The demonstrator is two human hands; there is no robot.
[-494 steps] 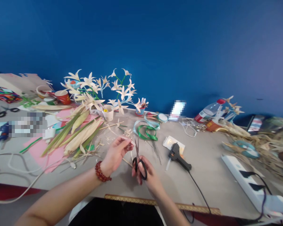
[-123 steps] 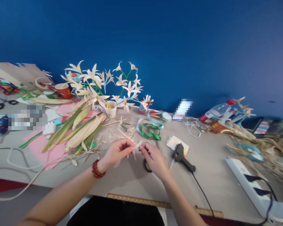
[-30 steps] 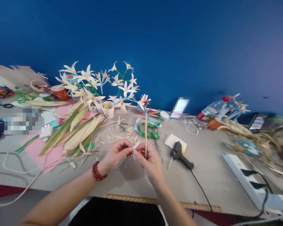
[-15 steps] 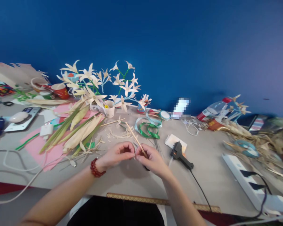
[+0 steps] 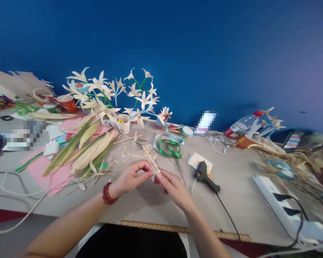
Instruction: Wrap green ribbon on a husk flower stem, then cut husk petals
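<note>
My left hand [image 5: 136, 176], a red bead bracelet at its wrist, pinches something thin and pale at its fingertips, probably a strip of husk. Close beside it, my right hand [image 5: 171, 182] grips a slim wooden stick [image 5: 152, 159] between thumb and fingers; the stick slants up and away to the left. Both sets of fingertips nearly meet at the stick's near end, and the exact contact there is too small to make out. Just beyond the stick's tip lie thin husk scraps [image 5: 134, 154]. A looped green ribbon [image 5: 170, 148] rests past my right hand.
To the right lie a black glue gun [image 5: 206, 177] and a white power strip [image 5: 276, 208]. Corn husks [image 5: 93, 152] cover pink paper on the left. White husk flowers [image 5: 102, 86] stand at the back beside a paper cup [image 5: 123, 125]. A ruler [image 5: 156, 226] runs along the front edge.
The stick has slid or tilted lower in my right hand, its near end now at the fingertips. My right hand has turned slightly, and a dark item under it no longer shows.
</note>
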